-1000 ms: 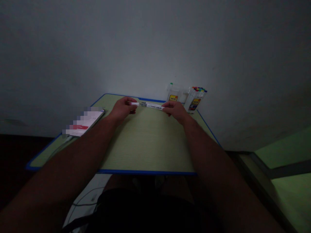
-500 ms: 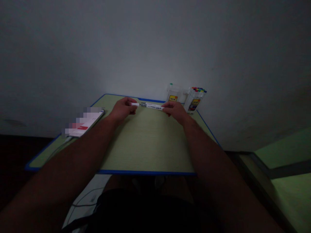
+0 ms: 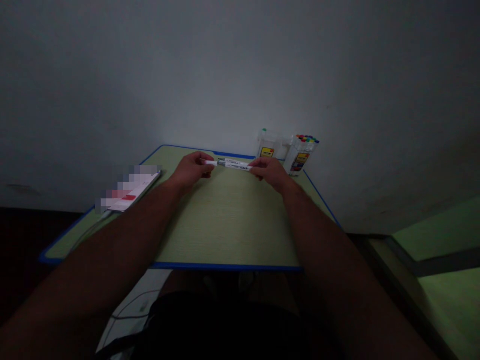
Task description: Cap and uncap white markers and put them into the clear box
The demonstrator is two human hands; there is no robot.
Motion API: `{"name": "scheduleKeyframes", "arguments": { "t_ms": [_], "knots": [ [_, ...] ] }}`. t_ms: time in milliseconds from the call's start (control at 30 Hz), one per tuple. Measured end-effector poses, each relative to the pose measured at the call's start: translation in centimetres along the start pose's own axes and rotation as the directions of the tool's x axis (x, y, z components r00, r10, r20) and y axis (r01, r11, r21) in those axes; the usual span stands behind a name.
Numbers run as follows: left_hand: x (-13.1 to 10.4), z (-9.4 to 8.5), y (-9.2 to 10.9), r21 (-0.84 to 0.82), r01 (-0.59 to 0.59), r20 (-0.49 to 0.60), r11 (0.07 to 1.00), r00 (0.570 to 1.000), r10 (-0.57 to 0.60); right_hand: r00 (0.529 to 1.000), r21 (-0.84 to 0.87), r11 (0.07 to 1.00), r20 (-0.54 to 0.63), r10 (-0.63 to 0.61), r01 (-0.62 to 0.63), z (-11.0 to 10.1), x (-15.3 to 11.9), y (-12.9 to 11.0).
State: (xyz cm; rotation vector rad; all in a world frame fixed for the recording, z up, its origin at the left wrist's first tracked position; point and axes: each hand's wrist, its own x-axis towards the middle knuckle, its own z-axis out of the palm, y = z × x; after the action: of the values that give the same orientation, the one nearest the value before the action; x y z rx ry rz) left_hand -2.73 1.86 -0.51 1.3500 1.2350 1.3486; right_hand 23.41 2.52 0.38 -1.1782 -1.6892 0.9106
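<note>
My left hand [image 3: 192, 169] pinches a white marker cap [image 3: 210, 163] near the back of the table. Facing it, my right hand [image 3: 270, 171] grips the right end of white markers [image 3: 238, 165], which look like two lying side by side. Their grey tips point left, at the cap. Whether the cap touches a tip is too small to tell. Both hands are held above the table [image 3: 232, 220].
Behind my right hand stand two clear cases: one [image 3: 267, 151] shows a green cap, the other [image 3: 299, 157] holds several coloured markers. A phone or tablet [image 3: 137, 192] with a cable [image 3: 86, 232] lies at the left. A wall [image 3: 210, 75] rises behind.
My left hand has shifted slightly right, bringing the white cap closer to the marker tips. My right hand has barely moved.
</note>
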Motion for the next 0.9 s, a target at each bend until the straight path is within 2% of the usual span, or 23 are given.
{"name": "scheduleKeyframes", "arguments": {
  "t_ms": [167, 367, 700, 900],
  "knots": [
    [-0.3, 0.2, 0.1, 0.028, -0.006, 0.064, 1.0, 0.998, 0.004, 0.999, -0.016, 1.0, 0.033, 0.006, -0.005, 0.2, 0.1, 0.0],
    [-0.6, 0.4, 0.4, 0.047, -0.033, 0.088, 0.998, 0.996, 0.029, 0.999, -0.021, 1.0, 0.052, -0.01, 0.011, 0.3, -0.1, 0.1],
    [-0.5, 0.2, 0.3, 0.065, -0.041, 0.043, 0.997, 0.998, 0.038, 0.996, 0.109, 0.991, 0.02, -0.085, 0.082, 0.8, 0.5, 0.6],
    [-0.5, 0.1, 0.3, 0.053, -0.023, 0.011, 0.998, 1.0, 0.023, 0.995, 0.196, 0.978, 0.065, -0.081, 0.066, 1.1, 0.2, 0.0]
  ]
}}
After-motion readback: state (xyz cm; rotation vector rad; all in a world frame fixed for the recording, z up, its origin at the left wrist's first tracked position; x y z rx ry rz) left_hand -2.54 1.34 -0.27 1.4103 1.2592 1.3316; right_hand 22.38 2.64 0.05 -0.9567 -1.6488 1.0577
